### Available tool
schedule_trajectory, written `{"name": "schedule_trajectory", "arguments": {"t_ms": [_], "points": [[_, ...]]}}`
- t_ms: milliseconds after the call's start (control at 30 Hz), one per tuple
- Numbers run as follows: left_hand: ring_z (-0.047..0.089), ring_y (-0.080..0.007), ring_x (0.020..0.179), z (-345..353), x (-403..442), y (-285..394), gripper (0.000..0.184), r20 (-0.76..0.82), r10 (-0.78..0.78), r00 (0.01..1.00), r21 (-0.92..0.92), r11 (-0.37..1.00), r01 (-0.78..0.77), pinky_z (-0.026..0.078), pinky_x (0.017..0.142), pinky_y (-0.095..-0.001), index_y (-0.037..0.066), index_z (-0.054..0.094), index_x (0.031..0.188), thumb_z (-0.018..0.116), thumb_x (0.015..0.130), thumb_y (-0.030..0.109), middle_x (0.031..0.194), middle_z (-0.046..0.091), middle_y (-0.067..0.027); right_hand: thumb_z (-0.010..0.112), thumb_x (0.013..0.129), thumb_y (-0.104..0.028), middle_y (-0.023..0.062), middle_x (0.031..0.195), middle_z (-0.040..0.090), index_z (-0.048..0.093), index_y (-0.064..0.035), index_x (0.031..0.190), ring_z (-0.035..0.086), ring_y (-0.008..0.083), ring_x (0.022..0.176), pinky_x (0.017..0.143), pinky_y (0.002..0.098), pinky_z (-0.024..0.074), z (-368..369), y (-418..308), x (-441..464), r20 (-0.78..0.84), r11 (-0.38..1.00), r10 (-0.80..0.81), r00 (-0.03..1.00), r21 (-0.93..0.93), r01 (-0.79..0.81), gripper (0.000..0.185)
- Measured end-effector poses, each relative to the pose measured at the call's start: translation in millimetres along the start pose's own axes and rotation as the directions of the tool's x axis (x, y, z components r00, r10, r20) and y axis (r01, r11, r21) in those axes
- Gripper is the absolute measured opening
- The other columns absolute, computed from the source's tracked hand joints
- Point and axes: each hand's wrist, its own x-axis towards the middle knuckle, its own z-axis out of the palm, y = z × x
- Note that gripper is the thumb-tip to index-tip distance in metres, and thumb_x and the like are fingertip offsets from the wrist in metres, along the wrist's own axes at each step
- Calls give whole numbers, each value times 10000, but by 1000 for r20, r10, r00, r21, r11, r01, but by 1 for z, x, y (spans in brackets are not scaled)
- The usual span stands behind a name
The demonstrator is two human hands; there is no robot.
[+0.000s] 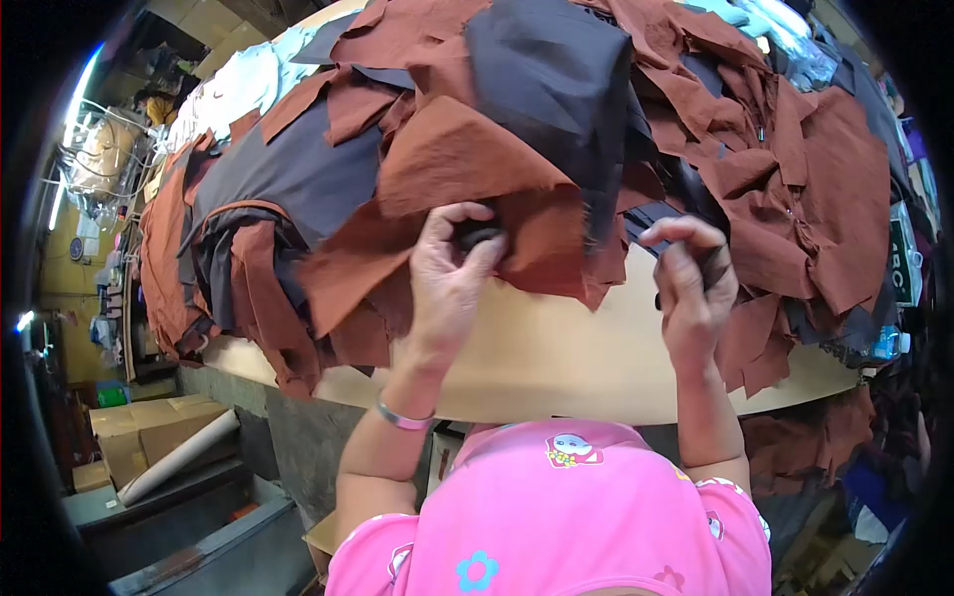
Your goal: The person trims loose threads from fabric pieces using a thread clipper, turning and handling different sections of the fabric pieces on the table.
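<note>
A small, dark piece is pinched within the narrow grip of the left hand, against a rust-brown woven fabric panel. A slim, dark object, its kind unclear, is held in the right hand, above the pale, smooth desk

Head-worn wide view, facing forward and down, close over table

Mid-frame, the left hand holds a small dark thing against a rust-brown cloth, while the right hand, right of centre, grips a dark object too blurred to name. Brown and grey garments heap over the table across the upper frame; a cardboard box sits lower left.
</note>
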Motion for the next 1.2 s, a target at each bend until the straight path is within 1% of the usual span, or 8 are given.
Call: {"name": "schedule_trajectory", "arguments": {"t_ms": [167,433,533,567,600,667,900,1200], "points": [[557,-77,758,13,-1,-19,162,106,-82,991,-173,980,100,505,685,-220,31,495,1015,517,855,26,858,550,-22,693,739,-167,103,900,585,491,-47,1170,569,139,733,604,226,441,23,4,-7,343,773,-344,874,-425,471,492],[595,-163,887,8,-7,-34,200,303,-186,935,-189,949,251,515,761,-295,-15,484,1062,436,894,83,978,576,-99,561,761,42,89,978,590,421,-78,1263,547,100,726,660,216,445,21,-5,15,109,980,127,986,-167,-108,535],[573,-194,960,2,-9,-49,265,138,-86,987,-11,996,88,505,798,-326,-22,459,1125,466,878,72,1052,558,-111,573,677,75,68,873,608,532,-100,1139,553,108,678,631,208,442,7,-3,-2,643,967,-28,765,-176,183,495],[567,-194,977,4,-9,-45,293,217,-60,974,-266,957,118,498,804,-314,-6,450,1148,490,867,65,1057,560,-97,578,642,81,63,837,610,567,-103,1082,560,125,649,619,216,447,6,-13,-11,779,957,83,622,-236,169,477],[561,-195,993,6,-10,-40,328,293,-34,955,-494,850,182,491,811,-301,11,441,1171,514,855,58,1062,562,-84,592,617,69,61,827,612,567,-107,1081,567,147,649,617,230,453,5,-12,-21,809,935,111,577,-282,214,498],[555,-161,944,5,-7,-32,382,223,-132,966,-264,946,190,485,779,-269,6,414,1193,555,851,98,1045,547,-77,618,565,46,56,806,616,568,-116,1080,582,189,648,614,258,465,5,-7,-34,857,880,172,485,-355,316,542],[554,-121,807,27,-15,-29,296,277,67,959,10,997,-73,471,617,-218,-11,438,1136,516,850,-1,1007,521,-69,698,574,-87,150,1124,485,439,-33,1197,584,293,752,618,338,480,31,-8,3,433,499,-378,818,-649,574,677],[540,-51,693,27,-20,-33,203,267,-78,961,277,961,1,448,598,-199,-14,506,1016,529,820,-59,874,539,-30,673,611,-2,129,989,502,389,-51,1204,538,297,884,785,330,446,31,23,46,50,814,-297,954,-509,280,659]]}}
